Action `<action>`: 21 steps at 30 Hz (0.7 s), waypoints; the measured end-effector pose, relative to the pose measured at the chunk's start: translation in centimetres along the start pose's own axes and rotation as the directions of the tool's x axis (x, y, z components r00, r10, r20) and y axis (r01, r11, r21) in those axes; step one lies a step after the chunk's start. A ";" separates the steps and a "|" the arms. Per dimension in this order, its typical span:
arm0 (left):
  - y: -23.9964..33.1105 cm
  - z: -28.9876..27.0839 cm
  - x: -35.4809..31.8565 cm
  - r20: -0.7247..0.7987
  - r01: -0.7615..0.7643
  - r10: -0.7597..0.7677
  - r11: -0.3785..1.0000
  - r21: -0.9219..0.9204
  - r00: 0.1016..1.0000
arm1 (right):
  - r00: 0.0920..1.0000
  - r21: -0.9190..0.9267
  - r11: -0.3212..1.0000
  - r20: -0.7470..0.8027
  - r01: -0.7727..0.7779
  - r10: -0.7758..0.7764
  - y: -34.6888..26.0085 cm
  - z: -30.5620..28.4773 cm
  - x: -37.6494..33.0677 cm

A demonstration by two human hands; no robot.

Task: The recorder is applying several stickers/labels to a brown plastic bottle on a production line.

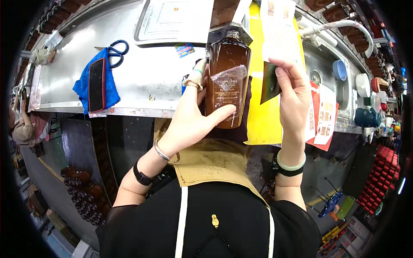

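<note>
A brown, see-through bottle with a clear cap stands or lies at the counter's front edge, its neck away from me. My left hand is closed round its left side, with the thumb laid across the front. On the bottle's face is a clear label with pale print; its slanted upper edge catches the light. Between thumb and fingers, my right hand pinches a thin dark-green piece, like film or a stiff sheet, just right of the bottle. A dark cloth shows beneath the bottle.
On the steel counter lie blue scissors, a blue cloth with a dark phone-like object on it, and a metal tray lid. Yellow sheeting and printed papers flank a sink with a white tap.
</note>
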State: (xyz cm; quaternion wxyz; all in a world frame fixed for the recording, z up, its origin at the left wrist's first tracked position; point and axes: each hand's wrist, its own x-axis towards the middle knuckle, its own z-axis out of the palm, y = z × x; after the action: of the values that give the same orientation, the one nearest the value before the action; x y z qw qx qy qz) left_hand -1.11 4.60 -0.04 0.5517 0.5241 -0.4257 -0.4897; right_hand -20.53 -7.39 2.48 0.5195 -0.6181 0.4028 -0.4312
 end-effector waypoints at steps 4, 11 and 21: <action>0.6 0.2 0.3 0.041 0.024 -0.031 0.987 0.157 0.999 | 0.992 -0.096 0.992 0.093 -0.080 0.089 -2.1 0.1 -0.7; 0.6 0.4 0.2 0.013 0.029 -0.031 0.990 0.137 0.999 | 0.993 -0.345 0.939 0.113 0.014 0.026 -2.1 2.7 -0.9; 0.1 0.4 0.3 -0.027 -0.038 0.043 0.986 0.164 0.999 | 0.949 -0.006 0.971 0.213 -0.238 0.233 -3.5 2.9 -0.8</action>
State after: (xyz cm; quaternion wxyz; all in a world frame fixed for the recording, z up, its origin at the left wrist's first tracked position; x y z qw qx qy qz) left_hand -1.43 4.26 0.09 0.5234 0.5661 -0.4664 -0.4337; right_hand -17.81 -5.27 5.56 0.6133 -0.6029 0.4116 -0.3015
